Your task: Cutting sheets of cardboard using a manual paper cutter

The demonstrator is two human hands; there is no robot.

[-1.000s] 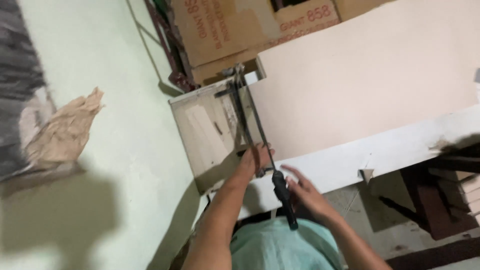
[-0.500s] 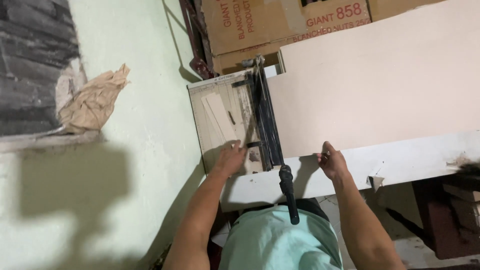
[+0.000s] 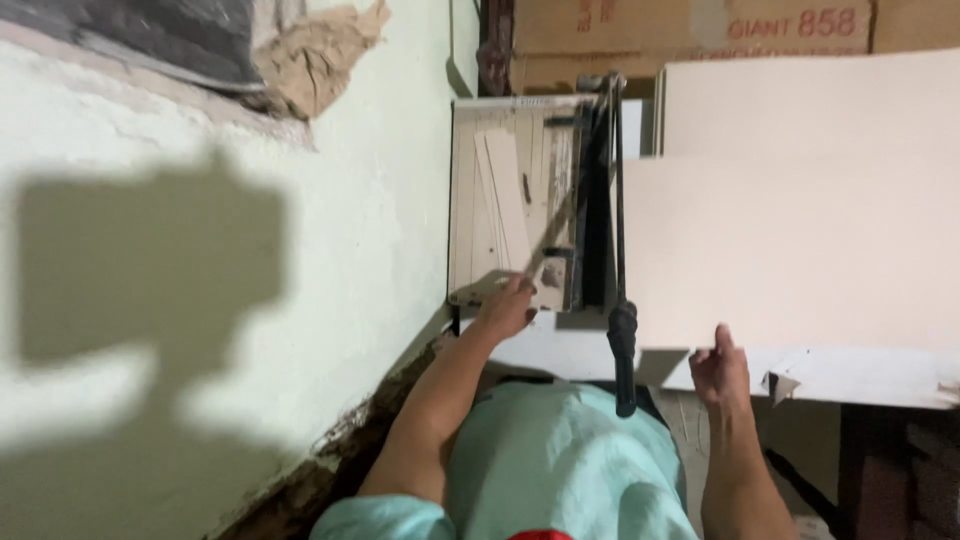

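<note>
The large pale sheet (image 3: 800, 230) lies right of the paper cutter (image 3: 540, 200), its near edge pinched by the right hand (image 3: 722, 372), while the left hand (image 3: 508, 308) presses flat on the cutter's board, the blade arm (image 3: 618, 240) running away lengthwise between them.

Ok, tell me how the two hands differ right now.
The left hand lies on the near corner of the paper cutter's board, fingers spread by a thin strip; the right hand grips the near edge of the large cream sheet. The left arm reaches further forward than the right. Both are bare, and neither touches the black cutter handle.
</note>
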